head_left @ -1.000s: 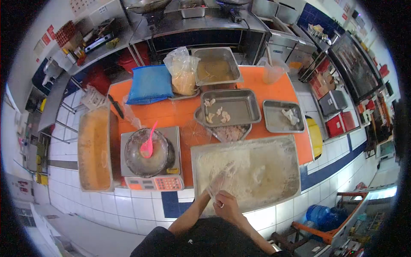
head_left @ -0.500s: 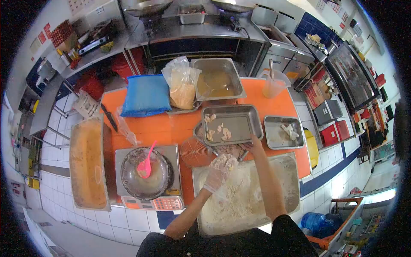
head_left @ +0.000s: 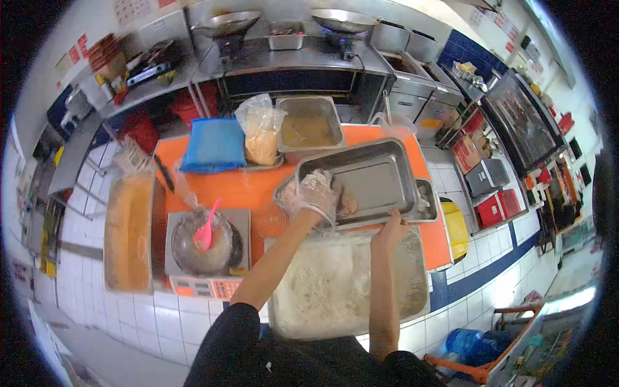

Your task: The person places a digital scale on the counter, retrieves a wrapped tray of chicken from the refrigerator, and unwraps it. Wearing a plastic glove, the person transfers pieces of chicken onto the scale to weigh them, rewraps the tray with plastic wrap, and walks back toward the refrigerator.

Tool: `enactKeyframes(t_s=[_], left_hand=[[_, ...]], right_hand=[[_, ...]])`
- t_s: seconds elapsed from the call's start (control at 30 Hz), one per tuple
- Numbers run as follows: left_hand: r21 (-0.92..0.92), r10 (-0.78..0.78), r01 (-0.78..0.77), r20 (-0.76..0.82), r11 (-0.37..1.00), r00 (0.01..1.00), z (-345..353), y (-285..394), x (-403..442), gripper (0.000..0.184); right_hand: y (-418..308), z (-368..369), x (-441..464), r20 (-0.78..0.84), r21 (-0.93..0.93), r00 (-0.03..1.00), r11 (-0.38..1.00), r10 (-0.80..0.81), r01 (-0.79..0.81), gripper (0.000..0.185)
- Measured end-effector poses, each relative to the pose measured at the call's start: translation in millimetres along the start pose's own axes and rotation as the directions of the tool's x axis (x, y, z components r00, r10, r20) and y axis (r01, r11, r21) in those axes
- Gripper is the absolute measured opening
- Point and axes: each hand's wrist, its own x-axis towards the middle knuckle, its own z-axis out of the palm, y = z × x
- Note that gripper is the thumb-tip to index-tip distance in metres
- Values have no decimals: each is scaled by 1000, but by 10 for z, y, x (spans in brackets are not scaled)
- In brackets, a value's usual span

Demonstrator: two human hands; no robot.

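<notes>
My left hand (head_left: pixel 317 195), in a clear floury glove, is over the left end of a metal tray (head_left: pixel 380 171), its fingers around floury pieces (head_left: pixel 318 179). A few pale pieces (head_left: pixel 347 205) lie in the tray beside it. My bare right hand (head_left: pixel 389 231) grips the tray's near edge, and the tray is tilted. Below both hands sits a large pan of flour (head_left: pixel 322 277). Partly behind the tray, a smaller tray (head_left: pixel 425 200) holds something white.
A bowl with a pink spoon (head_left: pixel 205 233) stands on a scale (head_left: pixel 222 285). Left of it is a pan of orange powder (head_left: pixel 132 235). A blue bag (head_left: pixel 214 145), a clear bag (head_left: pixel 263 138), a pan of liquid (head_left: pixel 311 129) and a knife (head_left: pixel 165 173) lie farther back.
My left hand has moved from over the flour pan into the tray with floury pieces. My right hand has taken hold of the tray, which has turned and tilted.
</notes>
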Motion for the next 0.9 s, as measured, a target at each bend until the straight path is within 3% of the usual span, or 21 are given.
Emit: enactKeyframes(t_s=[0.03, 0.1, 0.13, 0.2, 0.23, 0.3, 0.33, 0.4, 0.43, 0.5, 0.53, 0.57, 0.6, 0.7, 0.73, 0.8, 0.83, 0.9], left_hand=[[-8, -44, 45, 77, 999, 996, 40, 143, -94, 39], [-237, -8, 65, 233, 969, 972, 331, 329, -371, 39], [-210, -17, 64, 221, 976, 975, 101, 548, -584, 37], [-257, 90, -49, 150, 965, 985, 395, 706, -733, 35], [-253, 71, -32, 145, 967, 987, 564, 737, -767, 35], [-298, 307, -314, -70, 901, 949, 843, 815, -843, 40], [-295, 313, -318, -66, 901, 947, 705, 907, -888, 40], [-276, 331, -260, 257, 925, 908, 436, 1033, -962, 41], [-271, 337, -266, 261, 925, 905, 526, 941, -1025, 41], [-123, 572, -581, -102, 805, 814, 718, 747, -1152, 29], [-121, 591, -600, -103, 791, 800, 546, 820, -1187, 29], [-65, 504, -505, 245, 861, 828, 250, 960, -1257, 29], [38, 330, -419, 554, 907, 764, 86, 1057, -1291, 30], [-37, 453, -516, 536, 856, 712, 418, 1114, -1599, 33], [-29, 435, -498, 534, 866, 725, 549, 1101, -1684, 33], [-301, 491, -389, 501, 871, 712, 869, 1094, -1891, 35], [-300, 516, -420, 514, 857, 685, 1073, 1108, -1981, 35], [-348, 527, -396, 587, 850, 615, 1354, 1228, -2107, 29]], right_hand=[[-75, -109, -9, -44, 15, 998, 999, -49, 50, 18], [-245, -227, -190, -77, -1, 995, 998, -58, 58, 20], [-397, -290, -324, -88, -26, 995, 999, -36, 34, 25], [-508, -463, -398, -39, -41, 999, 999, -28, 26, 24], [-547, -561, -401, -45, -21, 997, 998, -57, 56, 25], [-552, -773, -381, -39, -20, 997, 997, -73, 72, 25], [-567, -868, -397, -41, -16, 995, 996, -91, 90, 26], [-636, -1026, -456, -44, -10, 997, 998, -66, 66, 27], [-671, -1088, -476, -37, -11, 998, 999, -50, 50, 27], [-722, -1330, -462, -85, -21, 994, 998, -63, 62, 29], [-762, -1442, -441, -129, -38, 989, 997, -76, 71, 30], [-843, -1519, -500, -85, -11, 993, 997, -79, 78, 36], [-879, -1603, -531, -91, -1, 992, 997, -82, 83, 36], [-984, -1676, -609, -128, 22, 991, 999, -28, 31, 35], [-1004, -1689, -622, -110, 16, 994, 1000, -18, 20, 35], [-1010, -1788, -662, -99, -71, 981, 985, -167, 160, 32], [-994, -1847, -669, -127, -154, 982, 981, -139, 119, 31], [-956, -1929, -681, -82, -105, 988, 987, -131, 122, 33]])
